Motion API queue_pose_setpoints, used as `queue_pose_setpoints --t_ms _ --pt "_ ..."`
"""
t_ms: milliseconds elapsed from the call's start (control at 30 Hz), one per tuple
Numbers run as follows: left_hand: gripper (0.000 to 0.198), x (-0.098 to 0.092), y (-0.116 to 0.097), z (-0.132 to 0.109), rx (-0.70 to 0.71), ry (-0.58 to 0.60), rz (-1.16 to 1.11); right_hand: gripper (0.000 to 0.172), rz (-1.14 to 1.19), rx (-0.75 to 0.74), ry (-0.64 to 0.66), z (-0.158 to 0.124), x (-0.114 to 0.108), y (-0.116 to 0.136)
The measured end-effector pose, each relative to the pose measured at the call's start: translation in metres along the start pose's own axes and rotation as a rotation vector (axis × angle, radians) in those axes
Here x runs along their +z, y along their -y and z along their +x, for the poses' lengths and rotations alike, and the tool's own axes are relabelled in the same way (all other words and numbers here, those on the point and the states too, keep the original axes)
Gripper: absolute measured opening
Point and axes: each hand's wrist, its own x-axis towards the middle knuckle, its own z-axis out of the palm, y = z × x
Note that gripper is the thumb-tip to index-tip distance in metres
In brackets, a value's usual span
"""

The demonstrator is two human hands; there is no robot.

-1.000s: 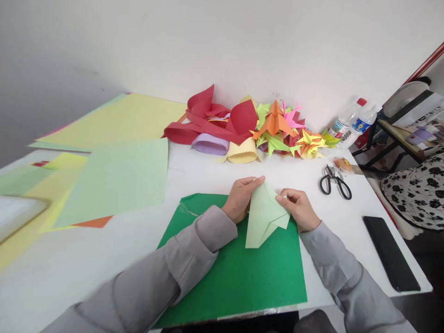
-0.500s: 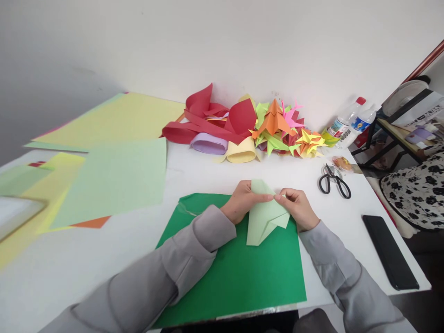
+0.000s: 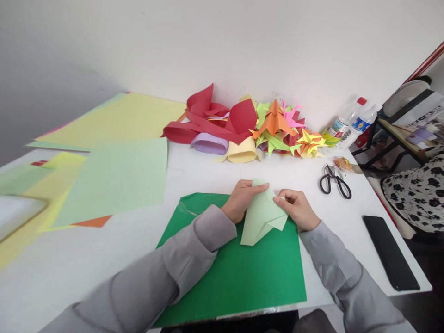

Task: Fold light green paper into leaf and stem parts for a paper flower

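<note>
Between my hands is a partly folded sheet of pale green paper point(image 3: 261, 213), with creases and a small flap at its lower right. My left hand point(image 3: 242, 200) grips its upper left edge, thumb lying across the front and the other fingers behind. At the right edge my right hand point(image 3: 299, 208) pinches the paper between thumb and curled fingers. Both hands are just above a dark green sheet point(image 3: 236, 282) on the white table. The fingertips behind the paper are hidden.
Red paper shapes point(image 3: 208, 120) and folded paper figures point(image 3: 275, 122) are heaped against the wall. Large sheets point(image 3: 118, 175) lie to the left. On the right are scissors point(image 3: 335, 181), a black phone-like slab point(image 3: 390, 252) and plastic bottles point(image 3: 347, 122).
My left thumb has moved up and left along the paper, away from my right thumb. The paper has tilted slightly, its lower end shifting left.
</note>
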Motion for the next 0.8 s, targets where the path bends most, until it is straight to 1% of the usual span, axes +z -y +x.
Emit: queue_pose_setpoints --t_ms 100,267,367,433,500,567,667,733,800 --pt "0.034 0.0 0.001 0.001 0.01 -0.013 -0.007 0.037 -0.013 -0.009 -0.002 0.0 0.0 0.001" --pt "0.031 -0.002 0.003 0.005 0.083 -0.061 -0.095 0.037 0.006 0.001 0.004 -0.001 0.001 0.003" --pt "0.031 -0.002 0.0 0.005 0.076 -0.071 -0.117 0.038 0.018 0.011 0.007 -0.002 0.002 0.004" --pt "0.031 -0.001 -0.001 0.004 0.07 -0.059 -0.129 0.038 0.055 0.018 -0.015 -0.002 0.003 0.004" --pt "0.032 -0.001 -0.002 0.003 0.064 0.0 -0.169 0.038 0.12 0.022 -0.086 -0.001 0.003 0.0" --pt "0.036 -0.001 -0.002 0.002 0.055 0.091 -0.192 0.038 0.19 0.015 -0.206 0.002 0.002 -0.005" --pt "0.038 -0.002 0.001 0.001 0.044 0.189 -0.104 0.037 0.25 -0.006 -0.388 0.007 -0.001 -0.013" --pt "0.037 -0.002 0.003 0.0 0.061 0.203 -0.016 0.037 0.25 -0.007 -0.442 0.009 -0.003 -0.016" --pt "0.04 -0.001 0.005 -0.001 0.092 0.2 0.051 0.036 0.229 -0.024 -0.468 0.01 -0.004 -0.016"
